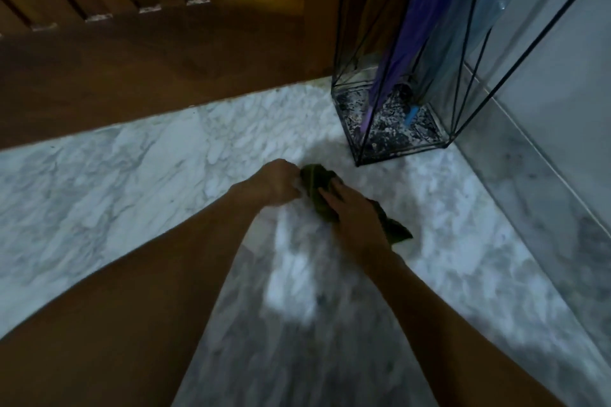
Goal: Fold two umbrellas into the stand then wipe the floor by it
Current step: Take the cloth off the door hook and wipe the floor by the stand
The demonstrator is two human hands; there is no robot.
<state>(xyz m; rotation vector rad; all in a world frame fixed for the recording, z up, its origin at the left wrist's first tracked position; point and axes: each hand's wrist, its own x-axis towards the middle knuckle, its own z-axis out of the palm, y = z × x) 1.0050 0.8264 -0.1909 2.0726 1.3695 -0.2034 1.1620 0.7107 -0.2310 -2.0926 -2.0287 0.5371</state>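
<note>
A black wire umbrella stand (358, 145) stands in the corner on the white marble floor (132, 195). Inside it lean a folded purple umbrella (420, 30) and a folded pale blue umbrella (489, 10), tips down on the speckled base. Just in front of the stand a dark green cloth (317, 185) lies on the floor. My left hand (276, 182) grips its left end. My right hand (355, 221) presses flat on top of it, and a corner of cloth pokes out to the right of that hand.
A brown slatted wooden door (148, 43) runs along the far side of the floor. A grey marble skirting and wall (542, 182) close off the right side behind the stand. Open marble floor lies to the left and near me.
</note>
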